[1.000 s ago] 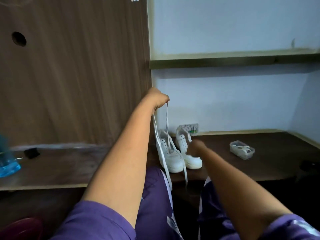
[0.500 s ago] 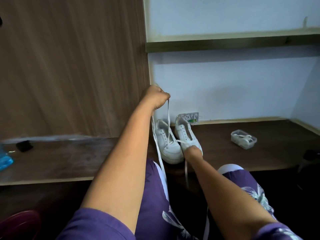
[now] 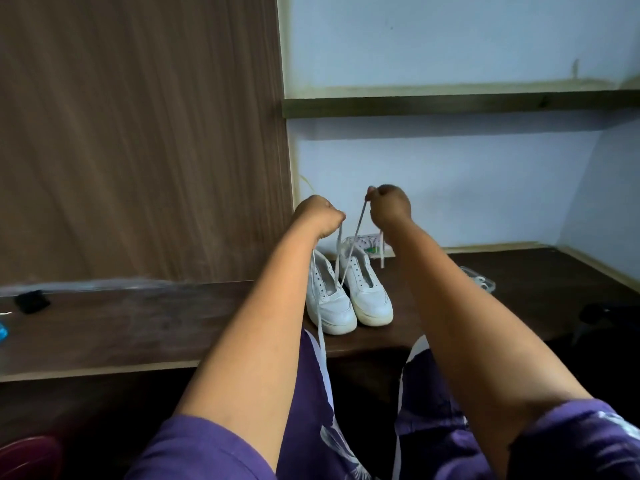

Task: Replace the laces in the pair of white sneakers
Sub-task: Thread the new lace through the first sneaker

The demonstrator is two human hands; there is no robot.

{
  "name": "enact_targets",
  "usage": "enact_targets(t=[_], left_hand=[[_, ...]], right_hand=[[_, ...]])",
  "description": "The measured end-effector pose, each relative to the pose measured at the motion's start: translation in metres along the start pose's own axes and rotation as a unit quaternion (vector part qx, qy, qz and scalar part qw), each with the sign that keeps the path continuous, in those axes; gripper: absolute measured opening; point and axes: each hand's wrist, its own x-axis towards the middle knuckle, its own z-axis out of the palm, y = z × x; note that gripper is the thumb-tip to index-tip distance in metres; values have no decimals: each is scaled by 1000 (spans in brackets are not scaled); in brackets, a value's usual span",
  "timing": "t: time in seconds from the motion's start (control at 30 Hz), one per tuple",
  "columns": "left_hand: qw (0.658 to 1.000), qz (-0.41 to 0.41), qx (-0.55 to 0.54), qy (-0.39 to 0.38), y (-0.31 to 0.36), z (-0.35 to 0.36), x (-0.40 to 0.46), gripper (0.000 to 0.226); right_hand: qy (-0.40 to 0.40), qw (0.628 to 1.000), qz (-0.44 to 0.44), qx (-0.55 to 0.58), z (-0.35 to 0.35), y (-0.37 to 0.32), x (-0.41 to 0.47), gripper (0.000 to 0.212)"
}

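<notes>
Left hand [image 3: 320, 216] and right hand [image 3: 388, 206] closed, one end each of white lace [image 3: 337, 258] held up | sneakers [image 3: 349, 296] below hands on desk [image 3: 138, 327] | lace seen only through left sneaker's lowest eyelets | most lacing judged left.

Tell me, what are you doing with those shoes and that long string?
A person is putting a lace in a pair of white sneakers that stand side by side on a dark wooden desk. The left hand and the right hand are both raised above the shoes, each pinching one end of a white shoelace. The lace runs down into the front eyelets of the left sneaker. The right sneaker looks to have no lace in it yet.
</notes>
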Motion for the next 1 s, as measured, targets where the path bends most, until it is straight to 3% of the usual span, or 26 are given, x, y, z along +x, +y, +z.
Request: enact_targets(t=[0.13,0.27,0.33,0.47,0.63,0.73,1.0], left_hand=[[999,-22,27,8,-11,-1,7,34],[999,-31,-12,19,-12,-10,6,5],[998,-13,-61,22,-3,-16,0,21],[990,24,-141,16,23,-32,-9,15],[979,100,-169,51,67,-53,-19,30],[977,131,-157,65,88,-65,-26,26],[977,124,-149,87,105,-86,-42,23]], right_hand=[[55,992,-31,105,-22,-33,7,28],[79,987,-53,133,-33,-50,2,30],[68,990,-49,114,-31,-45,-3,34],[27,991,-31,129,-30,-45,-15,31],[-11,987,-31,157,-49,-84,-20,30],[13,993,-53,107,-60,-98,-18,33],[112,982,-64,141,-100,-119,-24,38]])
